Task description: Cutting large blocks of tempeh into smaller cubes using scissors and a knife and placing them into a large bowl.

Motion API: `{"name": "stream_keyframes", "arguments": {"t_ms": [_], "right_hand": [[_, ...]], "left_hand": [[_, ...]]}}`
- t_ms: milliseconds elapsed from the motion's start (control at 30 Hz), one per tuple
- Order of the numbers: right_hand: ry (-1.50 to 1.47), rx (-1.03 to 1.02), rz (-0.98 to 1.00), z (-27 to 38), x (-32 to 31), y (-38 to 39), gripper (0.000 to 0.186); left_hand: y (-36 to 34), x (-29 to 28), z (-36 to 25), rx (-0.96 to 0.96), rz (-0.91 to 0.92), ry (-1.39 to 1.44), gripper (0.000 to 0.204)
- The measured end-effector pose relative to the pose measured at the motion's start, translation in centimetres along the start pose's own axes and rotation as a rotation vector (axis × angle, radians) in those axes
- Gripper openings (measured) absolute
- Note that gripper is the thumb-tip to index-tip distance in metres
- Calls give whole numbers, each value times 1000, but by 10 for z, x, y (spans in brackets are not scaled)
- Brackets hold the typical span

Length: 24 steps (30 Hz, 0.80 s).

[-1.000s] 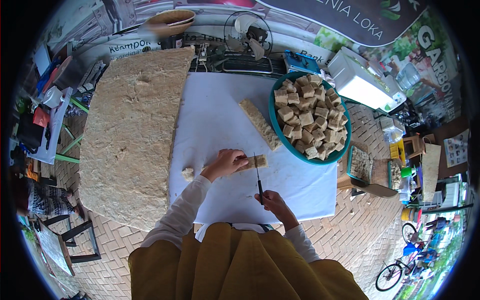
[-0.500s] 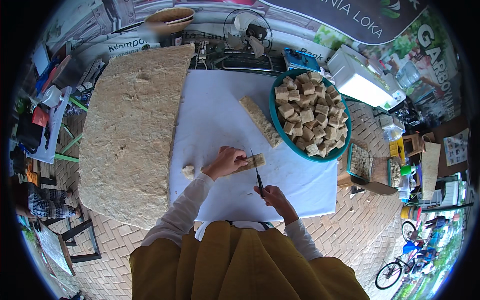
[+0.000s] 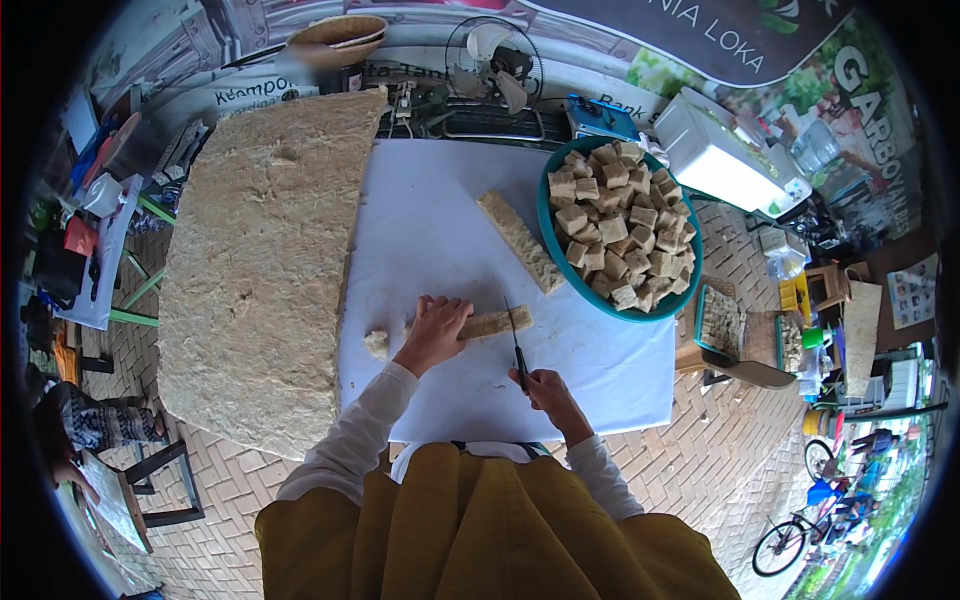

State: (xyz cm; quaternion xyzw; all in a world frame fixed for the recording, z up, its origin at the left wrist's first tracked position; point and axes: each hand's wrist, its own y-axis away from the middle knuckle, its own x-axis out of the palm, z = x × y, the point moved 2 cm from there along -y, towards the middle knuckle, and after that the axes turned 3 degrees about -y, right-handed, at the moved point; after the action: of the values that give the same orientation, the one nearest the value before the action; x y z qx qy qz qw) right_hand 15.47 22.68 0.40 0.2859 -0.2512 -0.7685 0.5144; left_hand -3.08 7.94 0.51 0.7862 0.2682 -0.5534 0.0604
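My left hand (image 3: pixel 434 331) is closed over the left part of a short beige fibrous strip (image 3: pixel 492 323) on the white-covered table (image 3: pixel 610 390). My right hand (image 3: pixel 541 389) grips a black-handled knife (image 3: pixel 519 362), its blade lying across the strip's right part. A longer strip (image 3: pixel 520 242) rests diagonally behind them, beside a round teal basin (image 3: pixel 558 284) heaped with beige cubes (image 3: pixel 640 230). A small beige lump (image 3: pixel 376 343) sits left of my left hand.
A large fibrous slab (image 3: pixel 255 270) covers the table's left side. Behind are a fan (image 3: pixel 495 70), blue scale (image 3: pixel 600 118), white box (image 3: pixel 725 150) and baskets (image 3: pixel 335 35). A person (image 3: pixel 95 415) is by a small side table at left; bicycles (image 3: pixel 780 545) stand at right.
My left hand has shifted left along the strip, away from the blade, exposing more of it. The knife moved slightly back. The person at left now reaches toward the small side table.
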Motion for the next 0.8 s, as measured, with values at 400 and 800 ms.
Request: {"name": "stream_keyframes", "arguments": {"t_ms": [400, 800], "right_hand": [[52, 32, 10, -1, -1, 2, 52], [-281, 84, 263, -15, -4, 20, 39]], "left_hand": [[6, 1, 5, 12, -37, 84, 40], [3, -11, 17, -116, -45, 155, 39]]}}
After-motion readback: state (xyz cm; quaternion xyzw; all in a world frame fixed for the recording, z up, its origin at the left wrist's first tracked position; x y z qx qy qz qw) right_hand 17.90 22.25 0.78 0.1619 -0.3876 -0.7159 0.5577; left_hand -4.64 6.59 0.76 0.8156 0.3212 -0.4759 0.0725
